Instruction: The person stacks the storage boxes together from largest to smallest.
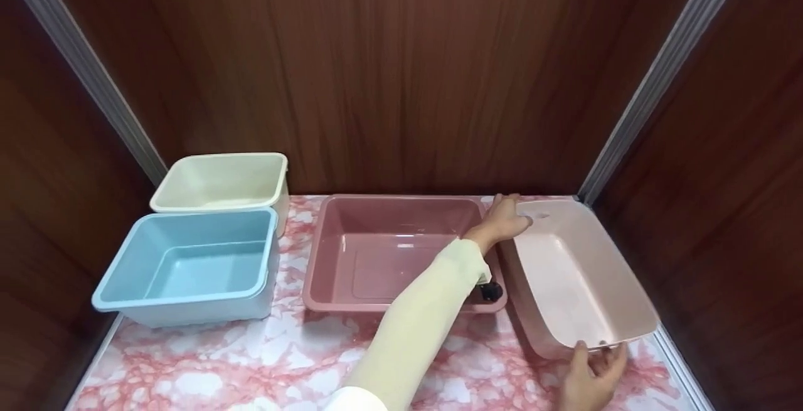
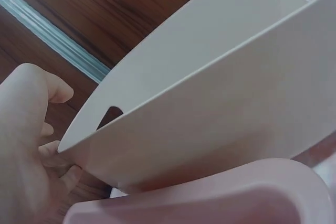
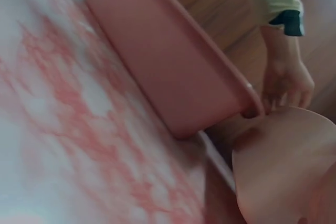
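Note:
A pale pink bin (image 1: 564, 273) stands at the right, slanted beside the darker pink basin. My left hand (image 1: 505, 219) reaches across the basin to the bin's far end. There, in the left wrist view, the left fingers (image 2: 71, 177) touch the outer corner, while another finger stands apart from the rim. At the near end, my right hand (image 1: 593, 379) has its fingertips right at the rim. A fingertip shows through the near handle hole in the left wrist view. Only part of the right hand (image 3: 323, 203) enters the right wrist view.
The dark pink basin (image 1: 310, 260) sits mid-table, under my left forearm. A blue basin (image 1: 270, 273) and a cream bin (image 1: 282, 204) stand at the left. Brown wood panels (image 1: 401, 72) enclose the back and sides of the marbled tabletop (image 1: 201, 379).

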